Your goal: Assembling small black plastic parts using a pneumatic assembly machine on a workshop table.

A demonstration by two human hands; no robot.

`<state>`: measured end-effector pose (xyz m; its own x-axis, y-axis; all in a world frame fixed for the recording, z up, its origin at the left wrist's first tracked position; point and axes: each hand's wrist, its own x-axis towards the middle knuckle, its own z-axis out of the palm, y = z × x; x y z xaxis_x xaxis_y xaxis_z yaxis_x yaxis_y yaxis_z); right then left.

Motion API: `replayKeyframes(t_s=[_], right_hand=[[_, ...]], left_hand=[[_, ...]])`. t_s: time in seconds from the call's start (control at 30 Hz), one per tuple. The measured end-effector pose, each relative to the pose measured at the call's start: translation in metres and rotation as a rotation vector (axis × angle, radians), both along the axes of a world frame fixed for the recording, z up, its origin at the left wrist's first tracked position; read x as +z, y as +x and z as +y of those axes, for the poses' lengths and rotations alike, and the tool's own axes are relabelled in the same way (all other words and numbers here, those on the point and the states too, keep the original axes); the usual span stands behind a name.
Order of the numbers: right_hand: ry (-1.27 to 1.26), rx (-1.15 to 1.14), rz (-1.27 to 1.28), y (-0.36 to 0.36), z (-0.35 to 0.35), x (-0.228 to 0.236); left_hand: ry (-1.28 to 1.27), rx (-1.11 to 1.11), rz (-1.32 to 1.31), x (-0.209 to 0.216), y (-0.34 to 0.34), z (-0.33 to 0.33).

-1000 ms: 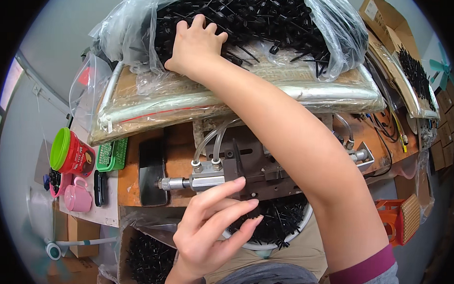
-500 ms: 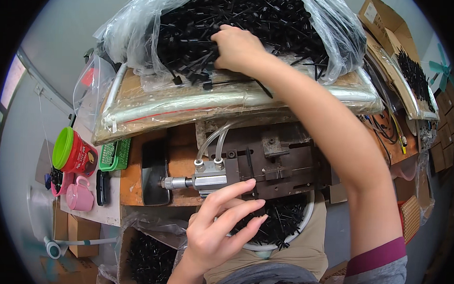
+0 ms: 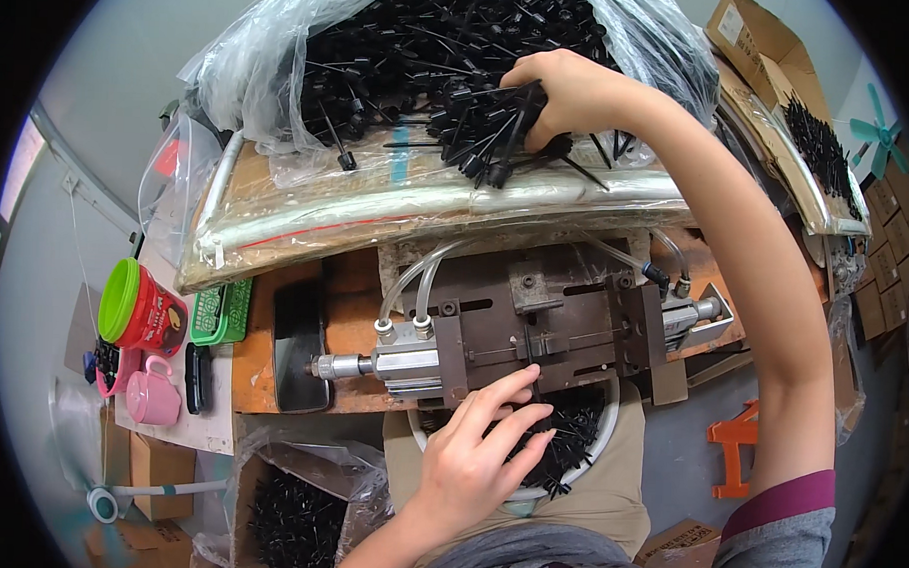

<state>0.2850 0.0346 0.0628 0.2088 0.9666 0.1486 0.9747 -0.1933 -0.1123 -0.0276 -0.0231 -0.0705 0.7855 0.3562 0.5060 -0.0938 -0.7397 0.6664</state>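
My right hand point(image 3: 576, 96) is curled over a clump of black plastic pieces with thin stems and small block heads point(image 3: 485, 135), at the front of a big heap point(image 3: 413, 47) of the same kind. That heap lies in an open clear plastic bag point(image 3: 257, 72) on a raised, film-wrapped tray point(image 3: 346, 230). Below, my left hand point(image 3: 474, 450) is at the near edge of a dark metal fixture point(image 3: 493, 330). Its bent fingers close around a slim black piece point(image 3: 538, 389), partly hidden by the fingertips.
Air cylinders point(image 3: 409, 368) with clear hoses flank the fixture. A white-rimmed tub point(image 3: 610, 430) of black pieces sits at my lap, and a lined carton point(image 3: 296, 519) holds more. Left stand a phone point(image 3: 300, 349), green basket point(image 3: 235, 311), red tub point(image 3: 158, 319) and pink cup point(image 3: 155, 394).
My right hand has moved right and drawn a clump to the heap's front edge. My left hand has shifted slightly right along the fixture's edge. The view has shifted a little.
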Motion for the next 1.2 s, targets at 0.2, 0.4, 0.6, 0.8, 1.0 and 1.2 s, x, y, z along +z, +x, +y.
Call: replayKeyframes(t_s=[0.2, 0.4, 0.6, 0.8, 1.0, 1.2], right_hand=[[0.001, -0.066, 0.01, 0.005, -0.022, 0.01], [0.844, 0.249, -0.569, -0.029, -0.074, -0.001], [0.596, 0.195, -0.07, -0.076, -0.135, -0.049], [0.581, 0.134, 0.051, -0.122, -0.191, -0.094], [0.268, -0.052, -0.146, -0.157, -0.211, -0.141], [0.262, -0.021, 0.025, -0.148, -0.209, -0.159]], left_hand=[[0.06, 0.034, 0.023, -0.004, 0.006, -0.011], [0.095, 0.062, 0.019, -0.005, 0.004, -0.01], [0.127, 0.056, 0.032, -0.011, 0.004, -0.011], [0.214, 0.045, 0.077, -0.013, 0.012, -0.008], [0.392, 0.069, 0.157, -0.012, 0.021, -0.009], [0.4, 0.083, 0.198, -0.005, 0.024, -0.008]])
